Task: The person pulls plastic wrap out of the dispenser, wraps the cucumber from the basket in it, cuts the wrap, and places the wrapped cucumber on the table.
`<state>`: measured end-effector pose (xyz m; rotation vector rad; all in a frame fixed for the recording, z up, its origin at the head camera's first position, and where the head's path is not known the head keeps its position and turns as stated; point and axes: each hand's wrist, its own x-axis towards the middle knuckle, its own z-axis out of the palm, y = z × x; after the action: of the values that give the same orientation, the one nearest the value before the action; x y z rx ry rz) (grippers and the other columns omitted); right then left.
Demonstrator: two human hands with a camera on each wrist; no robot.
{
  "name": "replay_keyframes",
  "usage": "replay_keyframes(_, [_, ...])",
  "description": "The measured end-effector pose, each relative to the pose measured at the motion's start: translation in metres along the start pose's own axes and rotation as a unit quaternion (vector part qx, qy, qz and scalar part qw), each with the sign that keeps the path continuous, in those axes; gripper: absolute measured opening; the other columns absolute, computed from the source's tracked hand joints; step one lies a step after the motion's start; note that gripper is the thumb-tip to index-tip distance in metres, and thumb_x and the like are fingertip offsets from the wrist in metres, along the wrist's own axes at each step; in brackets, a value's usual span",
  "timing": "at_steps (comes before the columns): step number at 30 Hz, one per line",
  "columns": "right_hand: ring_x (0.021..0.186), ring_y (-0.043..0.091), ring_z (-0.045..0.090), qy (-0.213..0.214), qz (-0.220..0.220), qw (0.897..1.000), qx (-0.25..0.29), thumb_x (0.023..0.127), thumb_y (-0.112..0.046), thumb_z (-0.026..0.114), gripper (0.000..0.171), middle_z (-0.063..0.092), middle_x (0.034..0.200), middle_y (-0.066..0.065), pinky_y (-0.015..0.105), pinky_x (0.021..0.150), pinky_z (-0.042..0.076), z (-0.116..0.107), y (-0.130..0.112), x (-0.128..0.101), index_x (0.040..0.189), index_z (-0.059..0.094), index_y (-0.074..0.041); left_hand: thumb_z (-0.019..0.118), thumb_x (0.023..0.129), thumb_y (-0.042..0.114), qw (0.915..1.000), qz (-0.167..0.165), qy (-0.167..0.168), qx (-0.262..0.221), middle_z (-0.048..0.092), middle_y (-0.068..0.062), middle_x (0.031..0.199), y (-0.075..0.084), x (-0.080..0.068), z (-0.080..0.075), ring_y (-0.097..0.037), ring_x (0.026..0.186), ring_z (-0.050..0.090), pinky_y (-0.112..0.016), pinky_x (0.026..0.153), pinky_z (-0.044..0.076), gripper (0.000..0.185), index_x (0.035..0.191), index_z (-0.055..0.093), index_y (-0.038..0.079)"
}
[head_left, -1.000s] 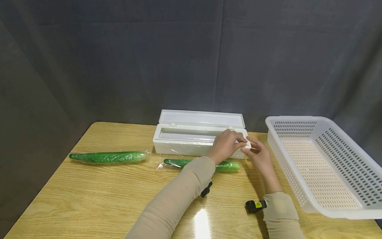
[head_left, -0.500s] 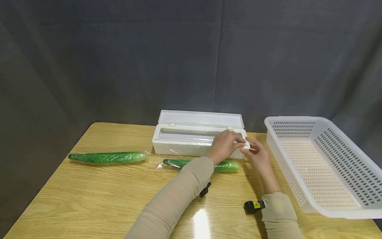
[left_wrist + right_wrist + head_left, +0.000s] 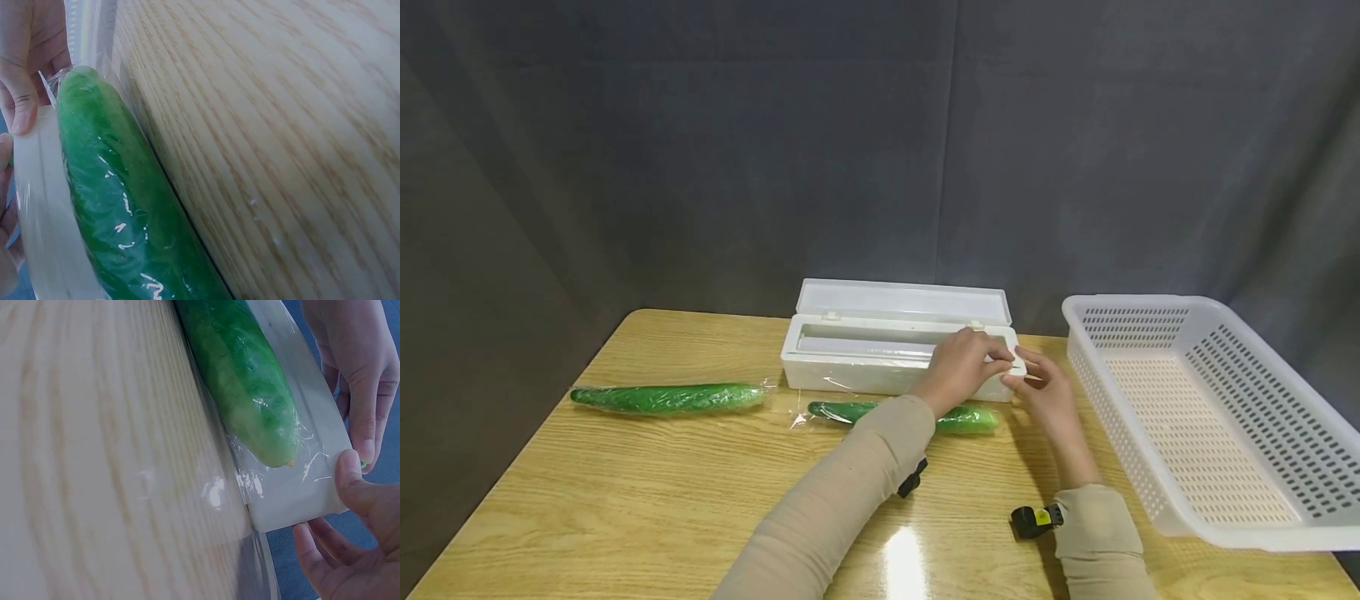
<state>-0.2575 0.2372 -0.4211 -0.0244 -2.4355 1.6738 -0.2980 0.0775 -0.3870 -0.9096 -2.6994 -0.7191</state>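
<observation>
A white cling film box (image 3: 842, 375) stands at the back of the table with its lid (image 3: 902, 302) raised. At the box's right end my left hand (image 3: 962, 367) pinches a small green piece (image 3: 363, 464), perhaps the cutter's slider; most of it is hidden by the fingers. My right hand (image 3: 1051, 398) grips the same end, thumb in front and fingers around the corner. Directly before the box lies a cucumber (image 3: 970, 419) in clear film, partly covered by my left forearm. Another film-wrapped cucumber (image 3: 670, 398) lies to the left.
A white perforated plastic basket (image 3: 1180, 492) stands at the right side of the wooden table (image 3: 625, 500). Dark curtain (image 3: 737, 167) hangs behind the table. Loose clear film (image 3: 802, 417) sticks out from the middle cucumber's left end.
Both hands keep their hold at the box's right end. The whole scene shifts very slightly left and down in the head view; nothing else visibly moves.
</observation>
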Motion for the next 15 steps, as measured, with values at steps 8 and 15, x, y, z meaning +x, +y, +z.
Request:
replay_keyframes(8, [0.111, 0.044, 0.059, -0.001, 0.005, 1.000, 0.003, 0.093, -0.005, 0.068, 0.052, 0.056, 0.129, 0.032, 0.020, 0.072, 0.055, -0.0001, -0.0005, -0.0001, 0.142, 0.050, 0.001, 0.070, 0.092, 0.033, 1.0000, 0.009, 0.003, -0.001, 0.073, 0.017, 0.101, -0.0029, 0.0003, 0.0014, -0.005, 0.092, 0.058, -0.018, 0.077, 0.044, 0.019, 0.107, 0.078, 0.027])
replay_keyframes(15, [0.113, 0.045, 0.058, -0.003, 0.004, 1.000, -0.003, 0.093, -0.006, 0.069, 0.053, 0.055, 0.130, 0.034, 0.015, 0.071, 0.051, -0.0002, -0.0001, 0.0001, 0.142, 0.050, 0.002, 0.070, 0.091, 0.033, 1.0000, 0.001, 0.002, -0.001, 0.073, 0.018, 0.100, -0.0038, -0.0005, 0.0000, -0.005, 0.089, 0.058, -0.018, 0.074, 0.044, 0.017, 0.105, 0.079, 0.028])
